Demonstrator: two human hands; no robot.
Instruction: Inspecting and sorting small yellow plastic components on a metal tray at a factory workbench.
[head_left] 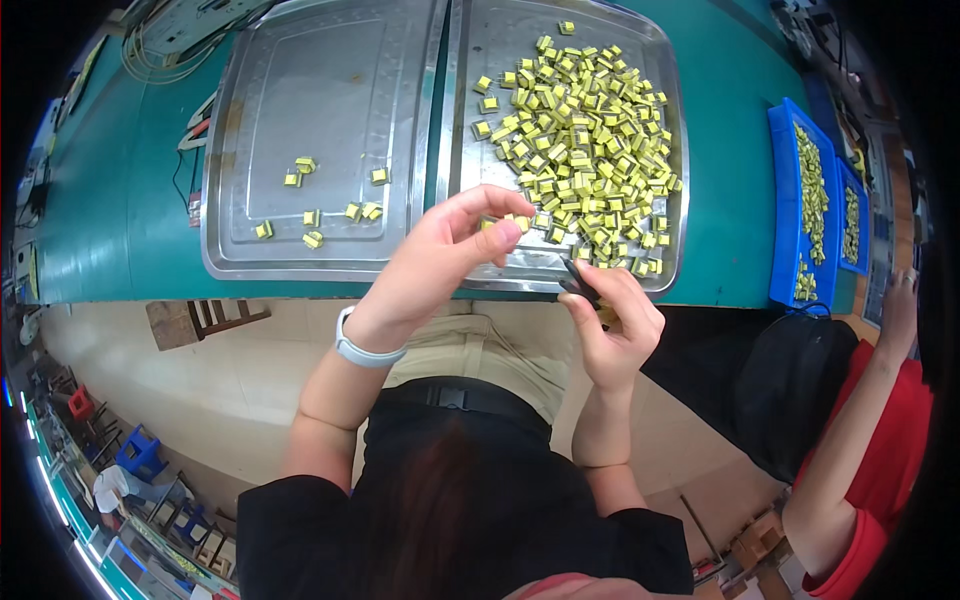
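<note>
My left hand [455, 240], a pale band round its wrist, is curled over the near left part of the right-hand metal tray [470, 150]. Between its thumb and fingers show small yellow-wrapped transformers [520, 222]; how many it holds is hidden. Close by on the right, my right hand [622, 325] pinches black tweezers [582, 280] above the tray's near edge, the tips pointing up and left. Something yellowish shows under the right fingers, too covered to make out. Beyond both hands lies a heap of the same transformers [590, 130], spread over the tray's right side.
On the left, a second metal tray [300, 100] carries several scattered transformers [312, 217]. Blue bins [788, 200] with more yellow parts stand at the right of the green table [730, 150]. A person in red [880, 450] sits close on the right, one arm raised.
</note>
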